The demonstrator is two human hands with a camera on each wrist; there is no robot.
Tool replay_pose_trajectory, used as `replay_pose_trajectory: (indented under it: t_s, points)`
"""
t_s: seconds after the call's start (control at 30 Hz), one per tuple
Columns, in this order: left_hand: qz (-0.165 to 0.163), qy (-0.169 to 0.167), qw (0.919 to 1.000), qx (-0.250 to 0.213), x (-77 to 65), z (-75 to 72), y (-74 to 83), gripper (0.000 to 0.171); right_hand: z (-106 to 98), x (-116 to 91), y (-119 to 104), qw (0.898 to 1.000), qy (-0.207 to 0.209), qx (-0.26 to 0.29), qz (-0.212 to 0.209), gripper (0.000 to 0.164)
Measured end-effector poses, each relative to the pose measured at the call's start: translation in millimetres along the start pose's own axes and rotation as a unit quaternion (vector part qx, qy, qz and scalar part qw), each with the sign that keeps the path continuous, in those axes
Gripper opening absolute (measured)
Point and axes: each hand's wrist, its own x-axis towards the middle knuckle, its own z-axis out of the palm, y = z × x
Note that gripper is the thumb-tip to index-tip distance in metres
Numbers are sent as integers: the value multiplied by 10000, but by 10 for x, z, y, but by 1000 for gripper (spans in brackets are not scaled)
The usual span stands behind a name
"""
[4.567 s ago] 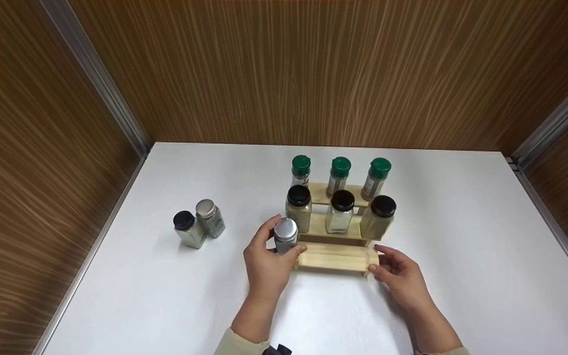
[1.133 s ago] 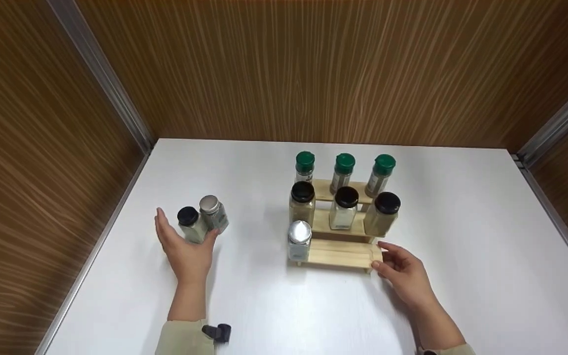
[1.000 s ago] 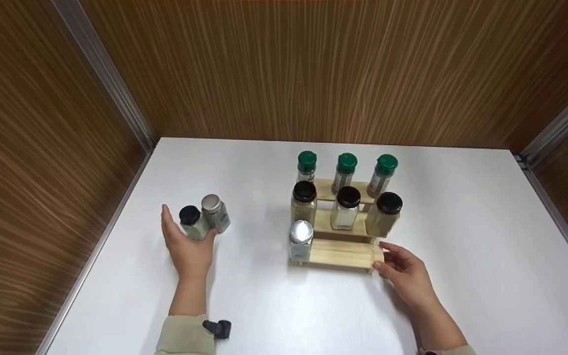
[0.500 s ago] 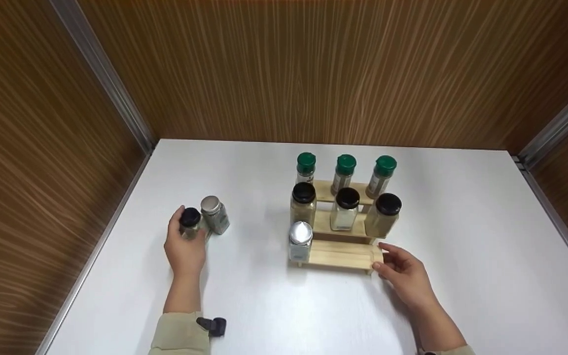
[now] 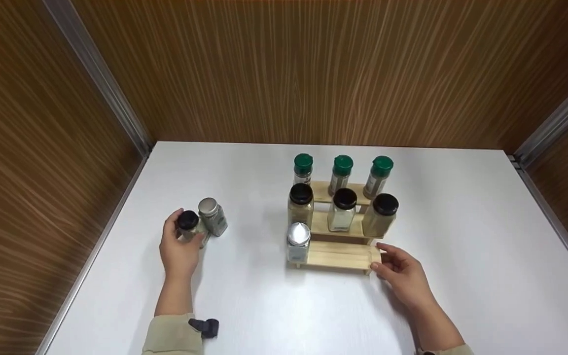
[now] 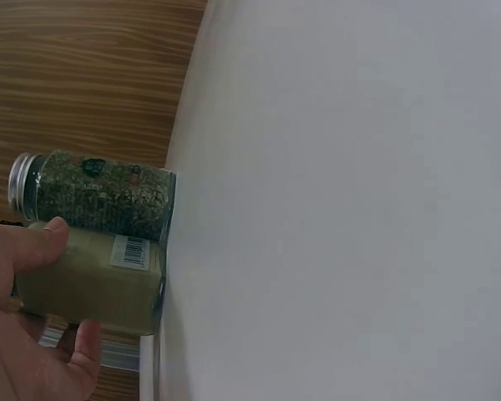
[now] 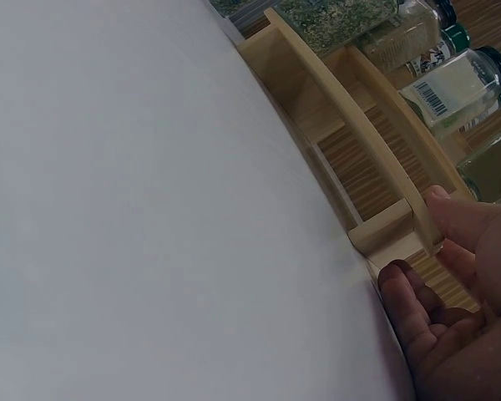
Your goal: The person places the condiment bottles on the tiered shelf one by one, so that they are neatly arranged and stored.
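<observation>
On the left of the table, my left hand (image 5: 179,251) holds a black-capped spice jar (image 6: 96,284) of pale powder, thumb on one side and fingers on the other. Right beside that jar stands a silver-capped jar (image 5: 213,217), filled with green dried herbs in the left wrist view. My right hand (image 5: 405,276) pinches the right end of the lowest step of a three-step wooden spice rack (image 5: 340,255). Another silver-capped jar (image 5: 298,249) stands at the left end of that step.
Three black-capped jars, one of them a white-powder jar (image 5: 341,217), line the rack's middle step. Along the top step stand three green-capped bottles, including a middle bottle (image 5: 339,180). Wood-grain panels (image 5: 284,74) border the white table (image 5: 254,305) behind and at the sides.
My left hand has set the silver-capped jar on the lowest step, moved left, and closed around the black-capped jar. My right hand has stayed on the rack's end.
</observation>
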Motion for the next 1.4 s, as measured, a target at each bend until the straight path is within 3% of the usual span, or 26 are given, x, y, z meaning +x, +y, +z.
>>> replay_pose_trajectory:
  t_s: [0.2, 0.43, 0.73, 1.03, 1.4]
  points:
    - [96, -44, 9999, 35, -43, -24, -39, 73, 9, 3, 10, 10000, 38, 18, -8, 49]
    - [293, 286, 9986, -326, -160, -27, 17, 72, 8, -1, 5, 10000, 68, -29, -63, 49]
    - [557, 195, 9914, -1169, -340, -45, 342, 76, 2, -5, -4, 10000, 4, 52, -5, 49]
    - [836, 88, 9862, -1426, -532, -38, 716, 81, 11, 3, 5, 9999, 69, 83, 34, 49]
    - [1613, -33, 9817, -1015, -739, -31, 1044, 74, 7, -5, -5, 10000, 29, 95, 13, 50]
